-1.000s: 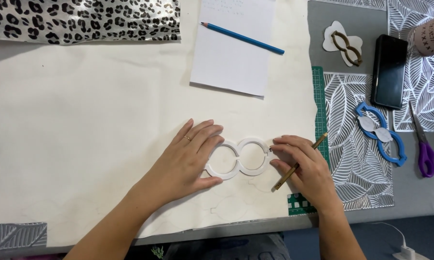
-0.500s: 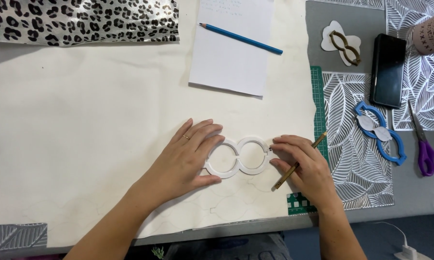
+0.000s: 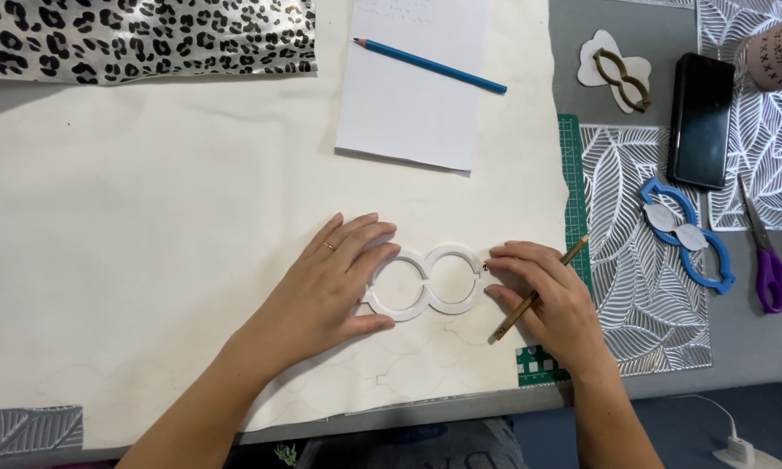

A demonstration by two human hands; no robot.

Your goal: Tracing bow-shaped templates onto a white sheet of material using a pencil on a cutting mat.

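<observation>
My left hand [image 3: 334,287] lies flat and spread on the cream sheet [image 3: 148,260], fingertips pressed against the left ring of the white double-ring template [image 3: 425,282], which sits just below the centre of the frame. My right hand [image 3: 551,300] is closed around a brown pencil [image 3: 538,291], pinching it with the tip down at the template's lower right edge; its fingertips also touch the right ring.

Faint traced outlines show on the sheet below the template (too pale to follow fully).

Surroundings: a white paper [image 3: 412,78] with a blue pencil [image 3: 430,65] across it at top centre; a leopard-print piece [image 3: 139,39] at upper left; a green cutting mat [image 3: 573,174] edge right of the sheet; a black phone [image 3: 699,117], a blue template [image 3: 686,234] and purple-handled scissors [image 3: 773,265] at the right, on the leaf-patterned material [image 3: 634,304] and grey bench [image 3: 747,347].

Risk assessment, in my judgement: only one ring is held firmly, so sideways pencil pressure could pivot the template and smear the outline. The sheet is loose on the bench and might creep or wrinkle under my palm. The pencil is held low and slanted, so the line may stray from the edge.
</observation>
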